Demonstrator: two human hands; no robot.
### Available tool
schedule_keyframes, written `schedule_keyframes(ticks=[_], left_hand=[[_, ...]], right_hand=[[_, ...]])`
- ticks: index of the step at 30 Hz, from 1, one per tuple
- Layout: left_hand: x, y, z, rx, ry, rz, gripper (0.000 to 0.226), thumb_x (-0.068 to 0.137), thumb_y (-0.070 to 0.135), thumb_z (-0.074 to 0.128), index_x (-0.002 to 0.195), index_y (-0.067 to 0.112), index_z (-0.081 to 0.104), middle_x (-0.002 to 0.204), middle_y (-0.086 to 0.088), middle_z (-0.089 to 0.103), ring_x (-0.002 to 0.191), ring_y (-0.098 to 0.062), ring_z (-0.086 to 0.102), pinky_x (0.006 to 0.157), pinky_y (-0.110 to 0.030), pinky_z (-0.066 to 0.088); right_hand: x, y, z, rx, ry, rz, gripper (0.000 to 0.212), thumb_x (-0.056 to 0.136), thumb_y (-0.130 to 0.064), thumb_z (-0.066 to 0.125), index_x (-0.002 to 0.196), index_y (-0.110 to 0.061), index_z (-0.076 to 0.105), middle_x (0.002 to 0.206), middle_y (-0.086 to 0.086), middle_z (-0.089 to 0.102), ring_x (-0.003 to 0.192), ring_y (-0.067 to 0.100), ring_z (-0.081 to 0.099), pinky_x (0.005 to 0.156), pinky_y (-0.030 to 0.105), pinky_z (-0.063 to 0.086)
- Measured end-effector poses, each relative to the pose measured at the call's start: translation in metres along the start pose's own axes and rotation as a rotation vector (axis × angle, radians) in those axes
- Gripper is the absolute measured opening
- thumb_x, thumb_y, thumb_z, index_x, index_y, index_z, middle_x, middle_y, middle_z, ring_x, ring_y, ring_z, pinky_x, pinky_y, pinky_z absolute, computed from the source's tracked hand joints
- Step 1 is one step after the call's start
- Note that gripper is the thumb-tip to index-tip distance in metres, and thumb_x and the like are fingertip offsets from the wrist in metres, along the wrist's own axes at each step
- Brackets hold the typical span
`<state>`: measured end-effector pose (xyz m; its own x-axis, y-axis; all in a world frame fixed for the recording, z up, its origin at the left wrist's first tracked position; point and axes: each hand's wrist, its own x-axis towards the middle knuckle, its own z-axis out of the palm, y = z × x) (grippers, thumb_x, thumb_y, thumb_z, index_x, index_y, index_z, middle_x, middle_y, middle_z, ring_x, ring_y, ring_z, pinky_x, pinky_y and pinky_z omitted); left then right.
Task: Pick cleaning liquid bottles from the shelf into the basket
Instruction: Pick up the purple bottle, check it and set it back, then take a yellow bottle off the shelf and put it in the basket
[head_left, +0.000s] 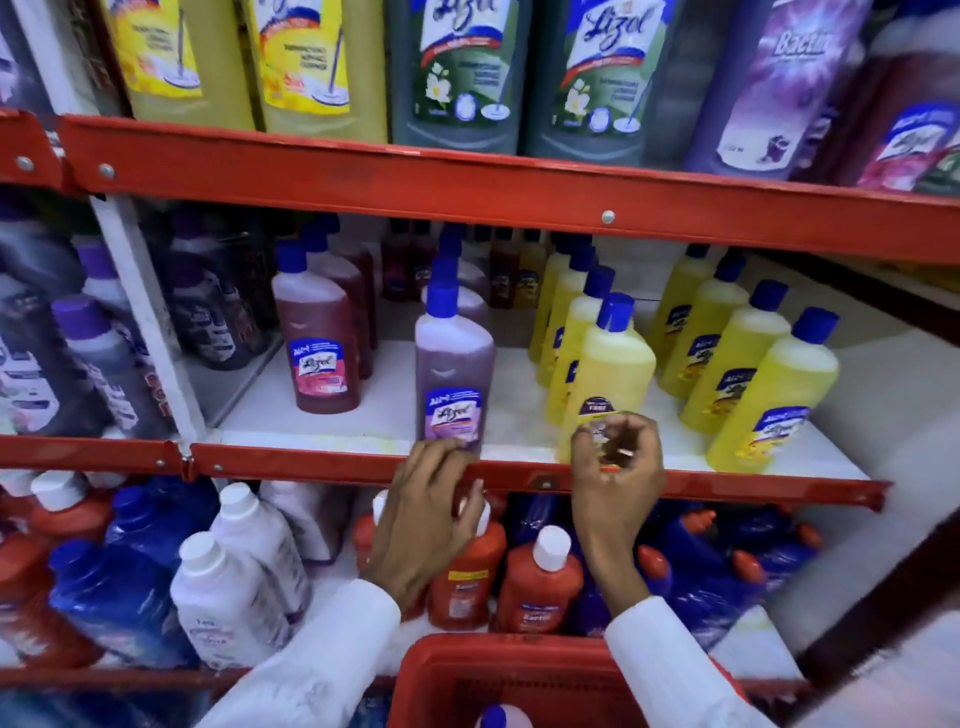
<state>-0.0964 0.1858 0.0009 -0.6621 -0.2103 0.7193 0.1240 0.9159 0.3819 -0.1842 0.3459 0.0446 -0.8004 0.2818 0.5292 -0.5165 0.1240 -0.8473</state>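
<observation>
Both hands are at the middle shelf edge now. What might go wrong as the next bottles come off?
1. The purple bottle stands at the very front by the red lip; the left hand could tip it forward.
2. The right hand reaches a yellow bottle in a tight row; neighbours may topple.
3. The basket is mostly out of view, so a drop could miss.

Glossy plastic bottles on painted metal shelf.

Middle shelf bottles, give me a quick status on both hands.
Left hand open, fingertips at purple bottle base. Right hand open, reaching yellow bottle. Basket below, one bottle inside. Red shelf lip partly in the way.
</observation>
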Motion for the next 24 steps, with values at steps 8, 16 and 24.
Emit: schedule_keyframes(ticks=[8, 16, 24], left_hand=[[0.02, 0.048, 0.044, 0.186, -0.299, -0.026, 0.042, 0.08, 0.032, 0.058, 0.12, 0.019, 0.055, 0.112, -0.004, 0.063, 0.107, -0.027, 0.053, 0.103, -0.041, 0.041], [0.013, 0.052, 0.052, 0.125, -0.295, -0.166, 0.048, 0.08, 0.027, 0.06, 0.127, 0.02, 0.053, 0.12, -0.001, 0.061, 0.118, -0.023, 0.05, 0.118, -0.044, 0.027], [0.016, 0.049, 0.059, 0.079, -0.284, -0.205, 0.039, 0.076, 0.029, 0.062, 0.115, 0.027, 0.056, 0.109, 0.002, 0.065, 0.106, -0.024, 0.056, 0.107, -0.043, 0.036]], right_hand=[[0.058, 0.017, 0.009, -0.226, -0.235, 0.132, 0.1, 0.059, -0.044, 0.087, 0.138, -0.01, 0.035, 0.134, 0.012, 0.054, 0.121, 0.033, 0.055, 0.097, 0.048, 0.051], [0.079, 0.012, -0.009, 0.056, -0.342, 0.149, 0.083, 0.055, -0.04, 0.079, 0.124, -0.017, 0.04, 0.111, 0.005, 0.061, 0.099, 0.03, 0.064, 0.07, 0.036, 0.053], [0.099, -0.021, -0.043, 1.252, -0.899, 0.48, 0.07, 0.044, -0.03, 0.074, 0.11, -0.008, 0.064, 0.091, 0.009, 0.065, 0.075, 0.03, 0.06, 0.073, 0.04, 0.045]])
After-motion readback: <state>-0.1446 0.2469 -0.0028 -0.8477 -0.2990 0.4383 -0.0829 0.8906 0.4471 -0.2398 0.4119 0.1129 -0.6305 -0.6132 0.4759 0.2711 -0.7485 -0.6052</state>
